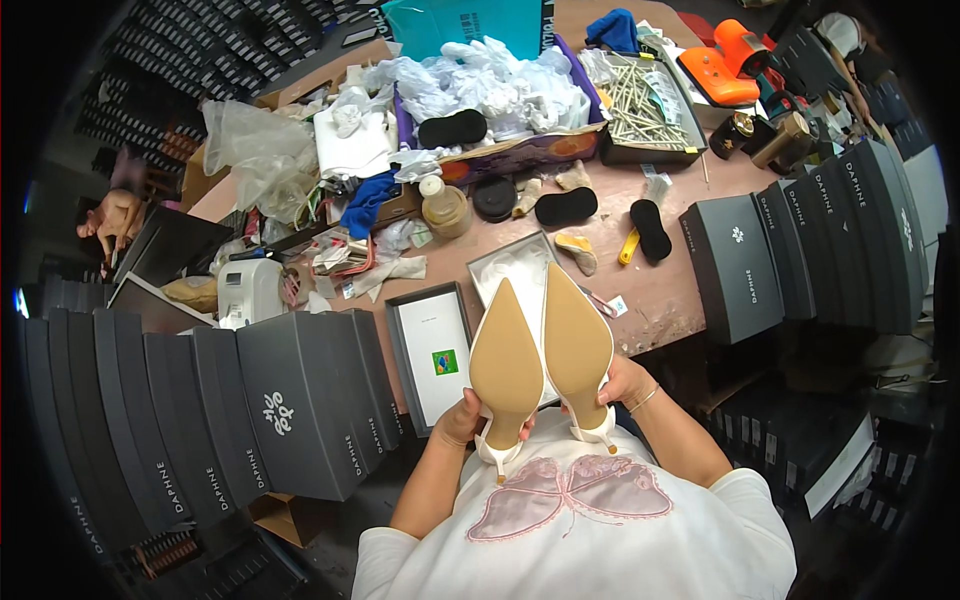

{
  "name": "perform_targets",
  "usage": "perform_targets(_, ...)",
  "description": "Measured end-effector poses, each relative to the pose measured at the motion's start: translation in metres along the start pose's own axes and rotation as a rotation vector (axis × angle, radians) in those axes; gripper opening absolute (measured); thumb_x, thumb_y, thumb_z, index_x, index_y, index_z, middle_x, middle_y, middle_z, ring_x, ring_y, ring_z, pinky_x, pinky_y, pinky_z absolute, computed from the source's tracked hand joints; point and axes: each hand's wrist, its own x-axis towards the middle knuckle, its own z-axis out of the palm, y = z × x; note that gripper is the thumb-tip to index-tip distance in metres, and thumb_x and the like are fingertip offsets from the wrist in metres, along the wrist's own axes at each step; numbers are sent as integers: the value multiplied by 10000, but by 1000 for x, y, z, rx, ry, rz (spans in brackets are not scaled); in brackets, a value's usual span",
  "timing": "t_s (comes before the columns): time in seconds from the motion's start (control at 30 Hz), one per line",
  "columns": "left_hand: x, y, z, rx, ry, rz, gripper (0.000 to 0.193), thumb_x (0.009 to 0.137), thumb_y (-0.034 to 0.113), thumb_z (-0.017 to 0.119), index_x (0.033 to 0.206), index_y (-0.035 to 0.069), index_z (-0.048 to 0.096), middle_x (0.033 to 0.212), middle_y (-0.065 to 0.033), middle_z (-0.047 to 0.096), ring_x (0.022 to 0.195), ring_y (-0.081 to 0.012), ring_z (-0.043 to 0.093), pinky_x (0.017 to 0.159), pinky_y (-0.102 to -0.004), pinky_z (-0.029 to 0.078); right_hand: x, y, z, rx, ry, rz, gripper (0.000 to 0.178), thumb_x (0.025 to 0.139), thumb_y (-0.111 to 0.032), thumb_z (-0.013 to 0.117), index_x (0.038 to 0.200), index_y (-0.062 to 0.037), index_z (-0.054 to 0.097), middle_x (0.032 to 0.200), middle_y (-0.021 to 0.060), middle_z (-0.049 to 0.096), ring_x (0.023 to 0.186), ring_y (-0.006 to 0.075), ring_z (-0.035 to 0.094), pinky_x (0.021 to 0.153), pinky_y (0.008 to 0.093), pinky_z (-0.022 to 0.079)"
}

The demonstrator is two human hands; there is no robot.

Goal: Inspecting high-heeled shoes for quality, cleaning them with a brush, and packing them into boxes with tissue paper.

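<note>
Two white pointed high-heeled shoes are held up side by side, tan soles facing me and toes pointing away. My left hand (463, 418) is closed around the heel part of the left shoe (506, 350). Around the right shoe (577, 345), near its heel, my right hand (625, 384) is closed too. Behind the shoes lies an open shoebox part lined with white paper (497, 268), partly hidden by them. Just left of the shoes is a shallow dark box lid (398, 345) with a white inside and a small green square.
Dark shoeboxes (300, 410) stand in a row at left, with more shoeboxes (735, 265) at right. Across the table's back are a purple box of crumpled white plastic (500, 95), a box of thin sticks (645, 105), a glue-like jar (445, 208) and black oval pads (566, 207).
</note>
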Motion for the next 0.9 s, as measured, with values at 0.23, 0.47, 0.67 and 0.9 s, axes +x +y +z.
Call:
perform_targets(0.23, 8, 2, 6, 5, 24, -29, 921, 716, 803, 494, 1176, 6, 535, 933, -157, 625, 787, -216, 655, 657, -319, 530, 0, 1, -5, 94, -36, -11, 696, 617, 20, 784, 1257, -16, 512, 1136, 155, 623, 997, 302, 640, 866, 511, 527)
perform_targets(0.47, 6, 0, 3, 0, 27, 3, 899, 741, 777, 501, 1198, 2, 527, 955, -151, 627, 798, -205, 653, 669, -316, 527, 11, -12, 5, 80, -44, 20, 735, 591, -44, 813, 1257, -6, 505, 1088, 167, 626, 953, 321, 644, 829, 526, 534)
perform_targets(0.67, -3, 3, 2, 69, 74, 0, 943, 719, 820, 468, 1184, 1, 527, 949, -162, 616, 791, -201, 654, 664, -327, 530, 17, -7, 4, 80, -82, 18, 734, 605, -44, 813, 1266, -5, 497, 1101, 169, 622, 957, 324, 645, 829, 530, 532)
perform_targets(0.9, -12, 0, 2, 62, 139, 34, 925, 740, 815, 430, 1183, 10, 534, 957, -166, 618, 794, -222, 656, 670, -338, 533, 25, 3, 2, 90, -80, 20, 681, 638, -43, 791, 1255, 0, 509, 1090, 162, 632, 969, 337, 645, 853, 512, 525)
